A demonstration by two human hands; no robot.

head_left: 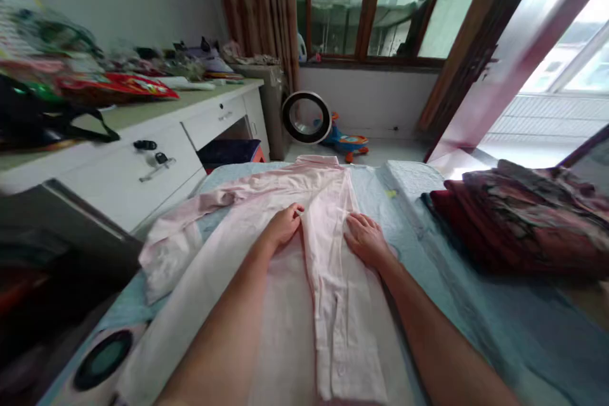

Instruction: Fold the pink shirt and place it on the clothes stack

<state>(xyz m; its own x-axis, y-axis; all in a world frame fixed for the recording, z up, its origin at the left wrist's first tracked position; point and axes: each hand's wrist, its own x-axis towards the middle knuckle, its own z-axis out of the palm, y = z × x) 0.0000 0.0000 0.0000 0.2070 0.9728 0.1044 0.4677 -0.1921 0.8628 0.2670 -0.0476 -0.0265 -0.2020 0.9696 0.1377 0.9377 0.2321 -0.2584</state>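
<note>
A pale pink long-sleeved shirt lies spread on a bed, its collar at the far end. Its right-hand sleeve is folded inward and runs down along the body, cuff toward me. The other sleeve stretches out to the left with a bend in it. My left hand pinches the inner edge of the folded sleeve between thumb and fingers. On the outer folded edge, my right hand rests flat with its fingers stretched out.
Light blue bedding covers the bed. Folded dark red fabric is stacked at the right. A white desk with cluttered top stands at the left. Beyond the bed are a round fan and a blue ride-on toy. A round dark-faced device sits lower left.
</note>
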